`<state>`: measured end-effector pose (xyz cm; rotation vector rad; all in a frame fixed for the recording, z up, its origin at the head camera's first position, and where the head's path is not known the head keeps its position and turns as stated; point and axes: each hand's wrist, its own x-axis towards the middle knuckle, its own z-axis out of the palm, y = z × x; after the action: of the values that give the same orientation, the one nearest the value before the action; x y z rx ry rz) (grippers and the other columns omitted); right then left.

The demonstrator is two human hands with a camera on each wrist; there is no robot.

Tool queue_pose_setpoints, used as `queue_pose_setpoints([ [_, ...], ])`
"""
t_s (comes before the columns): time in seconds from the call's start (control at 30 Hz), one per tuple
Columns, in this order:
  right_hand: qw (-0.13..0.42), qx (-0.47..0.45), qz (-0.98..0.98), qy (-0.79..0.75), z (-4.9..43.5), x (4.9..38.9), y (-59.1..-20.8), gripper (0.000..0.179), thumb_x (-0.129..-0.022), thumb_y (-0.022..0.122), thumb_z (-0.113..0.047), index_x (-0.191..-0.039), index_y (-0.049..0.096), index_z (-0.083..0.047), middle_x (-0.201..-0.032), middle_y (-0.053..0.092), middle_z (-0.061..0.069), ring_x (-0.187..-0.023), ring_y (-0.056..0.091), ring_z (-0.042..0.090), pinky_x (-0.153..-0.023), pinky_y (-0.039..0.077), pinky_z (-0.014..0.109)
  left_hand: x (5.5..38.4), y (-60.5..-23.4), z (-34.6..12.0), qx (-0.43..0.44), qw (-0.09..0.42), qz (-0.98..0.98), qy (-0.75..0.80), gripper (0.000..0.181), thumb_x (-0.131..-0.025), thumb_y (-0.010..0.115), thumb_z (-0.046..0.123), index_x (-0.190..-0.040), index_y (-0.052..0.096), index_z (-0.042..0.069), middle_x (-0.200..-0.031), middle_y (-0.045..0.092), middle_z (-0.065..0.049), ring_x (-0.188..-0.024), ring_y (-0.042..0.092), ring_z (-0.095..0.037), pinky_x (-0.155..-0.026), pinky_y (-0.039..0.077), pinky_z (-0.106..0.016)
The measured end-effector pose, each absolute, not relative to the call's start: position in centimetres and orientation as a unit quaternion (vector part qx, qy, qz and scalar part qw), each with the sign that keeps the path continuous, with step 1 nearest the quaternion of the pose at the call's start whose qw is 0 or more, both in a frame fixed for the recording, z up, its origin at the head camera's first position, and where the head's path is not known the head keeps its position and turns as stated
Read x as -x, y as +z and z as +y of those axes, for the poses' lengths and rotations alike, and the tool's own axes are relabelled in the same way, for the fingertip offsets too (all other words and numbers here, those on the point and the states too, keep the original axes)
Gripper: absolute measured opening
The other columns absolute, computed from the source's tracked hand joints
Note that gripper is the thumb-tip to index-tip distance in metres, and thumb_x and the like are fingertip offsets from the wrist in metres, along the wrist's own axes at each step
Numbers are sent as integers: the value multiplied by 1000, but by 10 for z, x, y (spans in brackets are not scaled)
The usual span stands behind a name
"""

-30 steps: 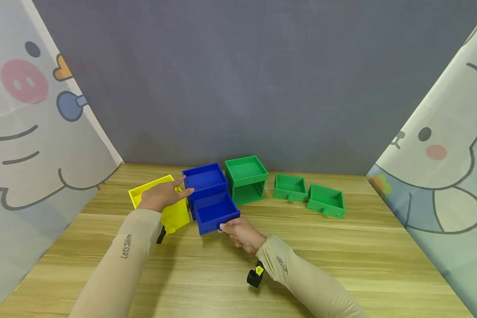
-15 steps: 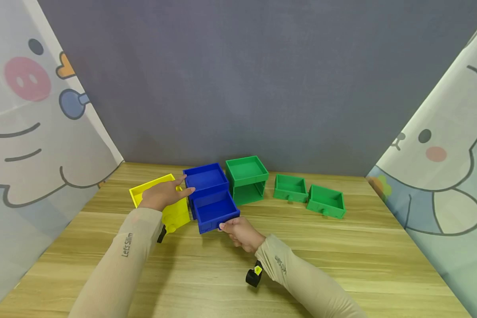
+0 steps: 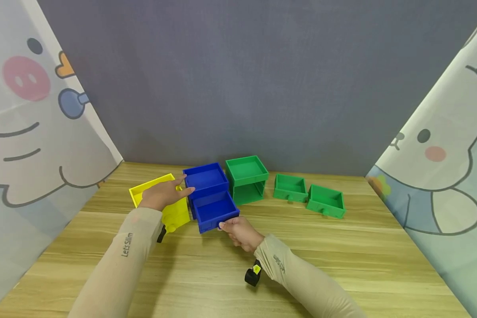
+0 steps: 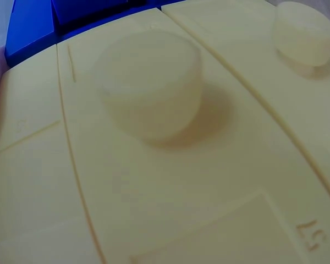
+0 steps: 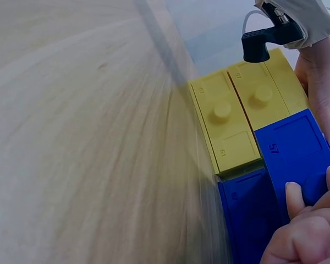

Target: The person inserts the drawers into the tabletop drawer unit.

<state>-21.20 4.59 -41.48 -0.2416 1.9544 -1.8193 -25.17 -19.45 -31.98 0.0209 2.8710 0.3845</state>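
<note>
In the head view, a blue cabinet point(image 3: 206, 179) with a tray-like top stands left of centre. Its upper blue drawer point(image 3: 215, 208) sticks well out of the front. My right hand point(image 3: 242, 232) pinches that drawer's knob between thumb and curled fingers. A lower blue drawer point(image 5: 252, 214) sits pushed in beneath it in the right wrist view. My left hand point(image 3: 162, 194) lies over a yellow cabinet point(image 3: 176, 215), its thumb and index finger stretched to the blue cabinet's left top edge. Two round-knobbed yellow drawer fronts point(image 4: 154, 181) fill the left wrist view, both flush.
Right of the blue cabinet stands a green cabinet point(image 3: 246, 174) with an open front. Two green drawers, a left one point(image 3: 290, 187) and a right one point(image 3: 326, 201), lie on the wooden table point(image 3: 206, 278). A grey wall point(image 3: 238, 88) closes off the back.
</note>
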Motion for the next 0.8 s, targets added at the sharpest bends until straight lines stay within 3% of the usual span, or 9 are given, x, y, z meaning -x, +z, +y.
queue_pose_setpoints([
  [0.1,224,84,714,-658,44,214,-413,29,-96,55,-12,-96,59,17,-48,29,-6,-41,22,6,-40,20,20,253,-319,-195,-10,122,984,128,82,-91,35,69,-154,19,20,-127,56,-25,-53,43,-20,-51,27,-30],
  [0.33,227,85,714,-657,41,215,-410,29,-95,55,-11,-96,58,17,-49,29,-7,-41,22,5,-41,19,20,252,-319,-195,-6,127,984,128,81,-91,35,69,-154,19,20,-138,45,-28,-63,53,-26,-53,31,-32],
  [0.8,226,79,708,-664,37,224,-409,31,-97,54,-11,-100,58,19,-49,30,-7,-41,23,5,-41,20,19,252,-320,-193,1,127,984,127,83,-90,35,72,-154,20,22,-140,44,-27,-71,56,-28,-54,35,-33],
])
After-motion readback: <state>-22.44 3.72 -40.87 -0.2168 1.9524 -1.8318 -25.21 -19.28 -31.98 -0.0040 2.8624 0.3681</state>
